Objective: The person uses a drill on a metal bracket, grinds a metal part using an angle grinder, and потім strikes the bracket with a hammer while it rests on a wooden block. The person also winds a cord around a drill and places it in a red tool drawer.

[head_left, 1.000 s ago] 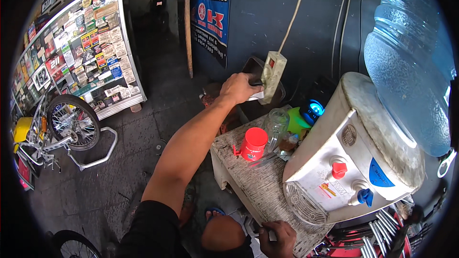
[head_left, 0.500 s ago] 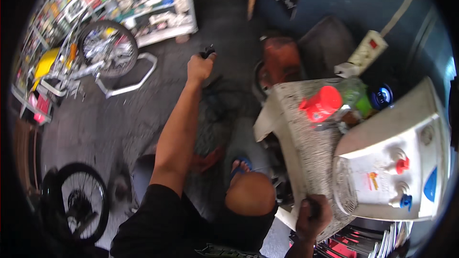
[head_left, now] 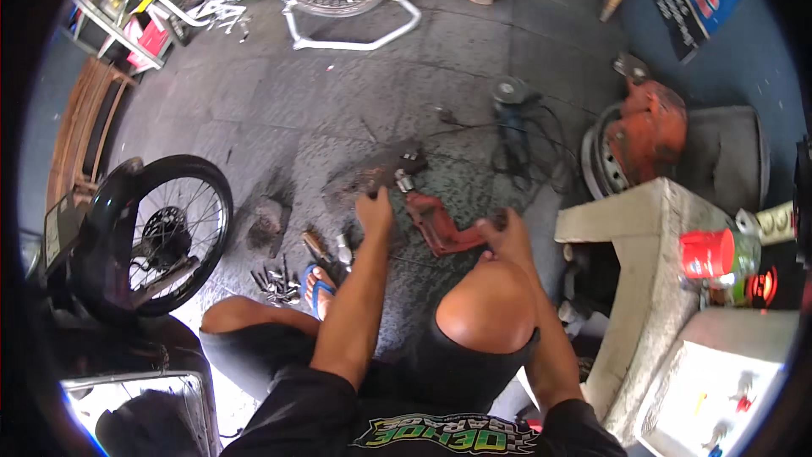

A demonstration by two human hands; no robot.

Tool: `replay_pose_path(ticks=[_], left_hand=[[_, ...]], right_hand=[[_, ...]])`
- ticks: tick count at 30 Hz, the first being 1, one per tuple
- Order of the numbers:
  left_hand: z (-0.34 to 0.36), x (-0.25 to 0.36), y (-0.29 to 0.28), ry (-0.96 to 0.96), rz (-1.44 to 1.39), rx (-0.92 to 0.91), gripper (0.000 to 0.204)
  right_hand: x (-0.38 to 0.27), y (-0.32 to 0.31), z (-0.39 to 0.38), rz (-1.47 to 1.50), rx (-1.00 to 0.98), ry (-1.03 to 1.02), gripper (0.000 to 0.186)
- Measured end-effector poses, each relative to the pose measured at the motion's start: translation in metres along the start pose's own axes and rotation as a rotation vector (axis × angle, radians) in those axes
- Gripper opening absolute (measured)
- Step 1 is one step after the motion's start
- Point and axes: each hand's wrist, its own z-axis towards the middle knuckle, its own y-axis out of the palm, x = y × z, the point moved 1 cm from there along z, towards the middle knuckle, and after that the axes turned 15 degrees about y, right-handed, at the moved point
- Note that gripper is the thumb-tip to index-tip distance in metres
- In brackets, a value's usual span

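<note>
My left hand (head_left: 374,213) is closed over the floor, fingers curled round a small dark thing I cannot make out. Just above my right knee, my right hand (head_left: 507,239) is also closed, with something dark at its fingers that is too unclear to name. Between the two hands a red power drill (head_left: 436,224) lies on the floor, its metal chuck pointing away from me and its rear end close to my right hand. Beyond it is an angle grinder (head_left: 511,106) with a dark cord.
Several small metal tools (head_left: 277,286) and a wooden handle (head_left: 315,245) lie by my sandalled foot. A motorcycle wheel (head_left: 182,233) stands at left. At right are a worn pale table (head_left: 630,228) with a red cup (head_left: 707,254), and a red machine (head_left: 647,131). A metal stand (head_left: 355,41) is at the back.
My left hand has come down and back toward me. My right hand has left the table's edge and moved over my right knee. The view has swung, bringing the drill and grinder into sight.
</note>
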Motion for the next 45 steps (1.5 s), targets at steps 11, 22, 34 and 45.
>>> replay_pose_path(ticks=[11,22,34,45], left_hand=[[-0.046,-0.020,-0.015,-0.173,-0.242,-0.226,0.051],[0.033,0.097,-0.086,-0.276,-1.597,-0.590,0.032],[0.081,0.250,-0.256,0.580,-1.291,-0.895,0.034],[0.066,0.270,-0.418,0.582,-1.544,-0.793,0.037]], right_hand=[[0.011,0.129,0.070,-0.631,-0.014,-0.176,0.111],[-0.097,0.027,-0.015,-0.635,-0.246,-0.946,0.119],[-0.072,0.002,0.052,-0.494,0.137,-0.812,0.034],[-0.108,-0.097,-0.214,-0.171,0.296,-0.677,0.033]])
